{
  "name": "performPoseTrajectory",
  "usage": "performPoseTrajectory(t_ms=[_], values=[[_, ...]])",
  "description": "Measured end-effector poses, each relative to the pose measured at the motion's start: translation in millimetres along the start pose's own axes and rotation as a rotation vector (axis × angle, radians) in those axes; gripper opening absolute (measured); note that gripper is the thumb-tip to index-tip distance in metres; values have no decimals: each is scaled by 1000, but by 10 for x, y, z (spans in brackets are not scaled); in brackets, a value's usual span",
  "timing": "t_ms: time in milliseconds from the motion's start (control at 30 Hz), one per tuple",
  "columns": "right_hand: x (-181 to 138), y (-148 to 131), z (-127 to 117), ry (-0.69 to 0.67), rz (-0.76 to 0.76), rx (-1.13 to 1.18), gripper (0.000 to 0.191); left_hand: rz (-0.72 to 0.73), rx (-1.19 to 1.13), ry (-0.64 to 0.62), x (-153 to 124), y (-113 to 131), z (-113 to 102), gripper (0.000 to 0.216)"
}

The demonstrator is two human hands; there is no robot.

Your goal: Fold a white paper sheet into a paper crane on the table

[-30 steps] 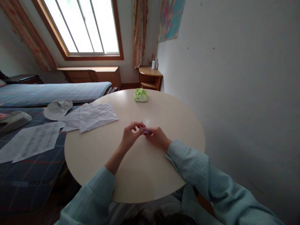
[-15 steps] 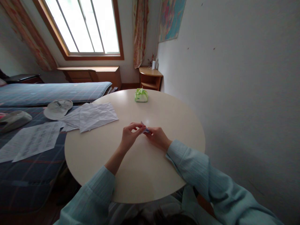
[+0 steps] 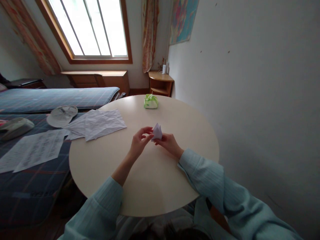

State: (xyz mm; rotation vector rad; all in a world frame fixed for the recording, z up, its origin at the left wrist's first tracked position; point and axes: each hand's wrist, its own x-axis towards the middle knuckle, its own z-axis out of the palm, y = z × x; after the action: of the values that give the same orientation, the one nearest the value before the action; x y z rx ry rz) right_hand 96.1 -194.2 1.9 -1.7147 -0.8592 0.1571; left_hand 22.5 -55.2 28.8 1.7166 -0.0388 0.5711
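Observation:
A small piece of folded white paper (image 3: 157,131) with pointed tips stands up between my hands, just over the middle of the round table. My right hand (image 3: 168,142) is closed on its lower right part, thumb and fingers pinching it near the bottom. On the other side, the curved thumb and fingertips of my left hand (image 3: 139,140) meet the paper's left edge in a loose grip. My fingers hide the bottom of the folded piece.
On the round table (image 3: 140,193), a green-and-white tissue pack (image 3: 151,102) stands at the far side. Creased white sheets (image 3: 105,124) overhang the left edge. A plaid bed (image 3: 30,190) beside it holds printed sheets (image 3: 37,148) and a pale cap (image 3: 62,116). A wall (image 3: 262,116) rises at right.
The folded paper has turned upright, so its pointed white face now shows. My left fingers have spread a little from their tighter pinch. Both forearms have hardly moved.

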Motion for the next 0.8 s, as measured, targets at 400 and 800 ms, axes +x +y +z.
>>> performPoseTrajectory(t_ms=[400,800], values=[[7,-5,21,-103,63,151,37,-249,-81,-138,37,-246,27,35],[50,-72,-72,202,32,206,33,-357,-72,-33,28,-194,30,33]])
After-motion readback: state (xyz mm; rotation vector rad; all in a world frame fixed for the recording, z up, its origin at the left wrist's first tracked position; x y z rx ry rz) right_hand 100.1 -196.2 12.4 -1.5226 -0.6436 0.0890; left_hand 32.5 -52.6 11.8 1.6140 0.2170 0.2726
